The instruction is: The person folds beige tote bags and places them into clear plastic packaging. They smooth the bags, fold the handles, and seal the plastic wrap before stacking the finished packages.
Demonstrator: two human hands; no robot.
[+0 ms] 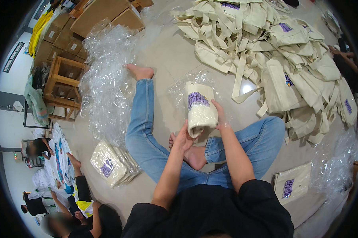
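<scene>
Between my two hands is a folded cream canvas tote bag (201, 110) with purple printed lettering, tilted over my lap. Clear plastic film (201, 76) spreads around its far end, so the bag looks partly inside a plastic sleeve. My left hand (183, 138) grips the near left corner, its fingers partly hidden under the fold. Along the right edge, my right hand (220, 116) holds the bag with the thumb on top. The bag's near end shows an open rolled fold.
A large heap of cream tote bags (256, 44) lies ahead to the right. Crumpled clear plastic sleeves (107, 80) cover the floor at left. Beside my left thigh sits a stack of wrapped bags (115, 165); another wrapped bag (292, 184) lies right. Other people sit nearby.
</scene>
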